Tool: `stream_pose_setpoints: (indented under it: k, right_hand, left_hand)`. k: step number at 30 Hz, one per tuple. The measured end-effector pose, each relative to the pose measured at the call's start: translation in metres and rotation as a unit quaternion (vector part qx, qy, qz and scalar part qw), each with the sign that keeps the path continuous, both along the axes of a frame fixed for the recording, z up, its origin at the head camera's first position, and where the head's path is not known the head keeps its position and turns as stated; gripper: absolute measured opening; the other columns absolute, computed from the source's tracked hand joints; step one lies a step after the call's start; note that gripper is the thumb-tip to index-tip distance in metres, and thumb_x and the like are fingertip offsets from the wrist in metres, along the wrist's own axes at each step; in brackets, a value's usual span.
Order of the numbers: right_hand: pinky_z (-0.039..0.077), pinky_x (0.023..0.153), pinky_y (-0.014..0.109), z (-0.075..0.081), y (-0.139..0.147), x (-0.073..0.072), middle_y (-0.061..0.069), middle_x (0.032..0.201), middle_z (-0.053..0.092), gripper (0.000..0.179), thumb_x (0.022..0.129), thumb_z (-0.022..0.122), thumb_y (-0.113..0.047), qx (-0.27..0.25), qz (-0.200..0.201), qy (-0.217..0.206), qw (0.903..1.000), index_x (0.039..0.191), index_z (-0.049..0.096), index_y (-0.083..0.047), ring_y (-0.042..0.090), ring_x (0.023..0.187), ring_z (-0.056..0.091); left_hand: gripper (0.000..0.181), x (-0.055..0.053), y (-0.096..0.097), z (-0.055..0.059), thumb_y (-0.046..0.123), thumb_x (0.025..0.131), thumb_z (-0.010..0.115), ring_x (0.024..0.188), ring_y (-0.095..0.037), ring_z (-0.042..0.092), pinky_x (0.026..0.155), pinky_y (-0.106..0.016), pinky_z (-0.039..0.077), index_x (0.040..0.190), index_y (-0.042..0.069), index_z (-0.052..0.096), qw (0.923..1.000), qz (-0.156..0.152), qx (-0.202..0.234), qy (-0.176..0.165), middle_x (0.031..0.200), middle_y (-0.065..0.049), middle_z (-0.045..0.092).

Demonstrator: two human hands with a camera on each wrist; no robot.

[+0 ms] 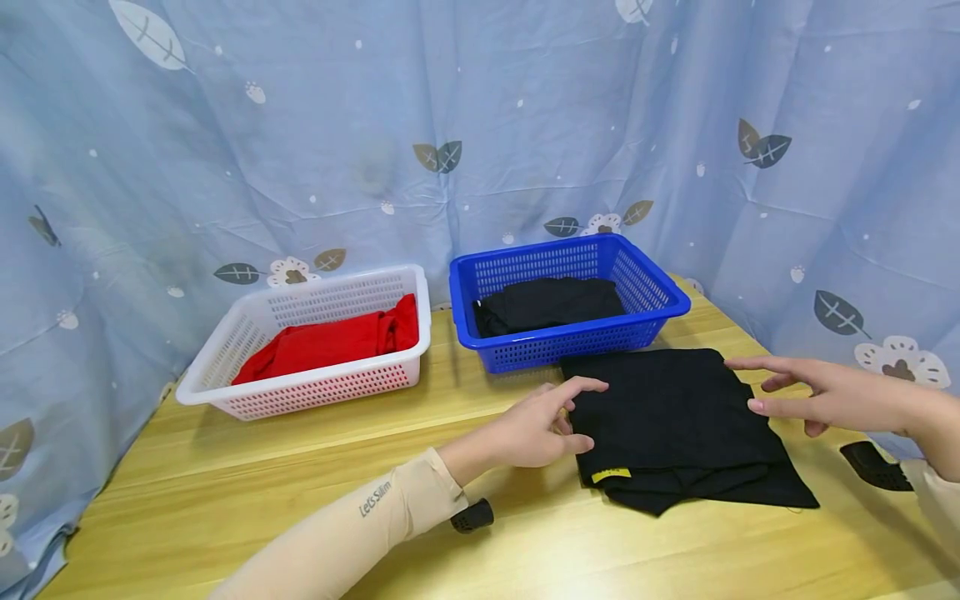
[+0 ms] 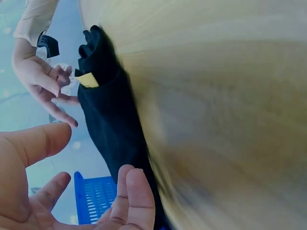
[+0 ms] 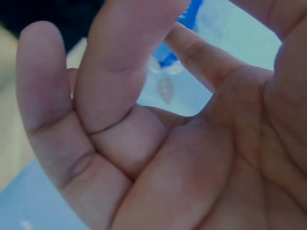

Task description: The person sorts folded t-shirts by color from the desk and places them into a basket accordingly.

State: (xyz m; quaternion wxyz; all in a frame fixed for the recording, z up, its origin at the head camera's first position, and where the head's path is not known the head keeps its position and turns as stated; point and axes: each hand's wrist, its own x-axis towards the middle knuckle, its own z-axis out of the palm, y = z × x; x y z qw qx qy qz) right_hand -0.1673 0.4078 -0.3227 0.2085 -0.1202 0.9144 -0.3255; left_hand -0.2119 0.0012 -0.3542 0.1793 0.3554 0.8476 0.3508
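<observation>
A folded black garment lies on the table's right side, with a small yellow tag at its near left corner. Its near edge is uneven, with layers spreading out. Over the garment's left edge is my left hand, thumb and index finger apart and nothing gripped. On the opposite side my right hand hovers by the right edge, its fingers loosely spread and holding nothing. In the left wrist view, the yellow tag shows on the garment's side. Whether any fingertip touches the cloth, I cannot tell.
Behind the garment stands a blue basket containing folded black cloth. Left of it, a white basket holds folded red cloth. A blue leaf-patterned curtain hangs behind the wooden table.
</observation>
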Motion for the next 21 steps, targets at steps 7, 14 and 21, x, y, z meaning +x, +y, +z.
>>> stream_pose_setpoints:
  k: [7, 14, 21]
  right_hand:
    - [0.049, 0.059, 0.031, -0.016, 0.002, 0.001, 0.053, 0.151, 0.034, 0.074, 0.113, 0.057, -0.028, -0.021, -0.001, -0.025, 0.9995, 0.171, 0.018, -0.007, 0.014, 0.059, 0.052]
    - [0.053, 0.062, 0.031, -0.017, -0.004, -0.002, 0.056, 0.152, 0.027, 0.080, 0.111, 0.060, -0.029, -0.022, -0.013, -0.027, 0.9993, 0.172, 0.011, -0.009, 0.017, 0.059, 0.055]
    - [0.051, 0.056, 0.032, -0.025, -0.004, -0.006, 0.038, 0.129, 0.050, 0.074, 0.111, 0.061, -0.025, -0.041, -0.009, -0.004, 0.9991, 0.172, 0.021, -0.023, 0.015, 0.055, 0.051]
  left_hand:
    - [0.070, 0.002, 0.006, -0.003, 0.025, 0.101, 0.076, 0.103, -0.005, 0.066, 0.090, -0.023, 0.053, 0.159, 0.044, 0.042, 0.9998, 0.016, -0.013, -0.003, 0.137, -0.012, 0.053]
    - [0.066, 0.000, 0.014, -0.005, 0.024, 0.101, 0.076, 0.086, -0.008, 0.062, 0.073, -0.021, 0.050, 0.157, 0.042, 0.047, 0.9991, 0.036, -0.021, 0.007, 0.134, -0.011, 0.048]
    - [0.062, -0.002, 0.018, -0.009, 0.026, 0.101, 0.077, 0.094, -0.010, 0.056, 0.071, -0.022, 0.048, 0.156, 0.037, 0.050, 0.9985, 0.048, -0.027, 0.004, 0.135, -0.013, 0.051]
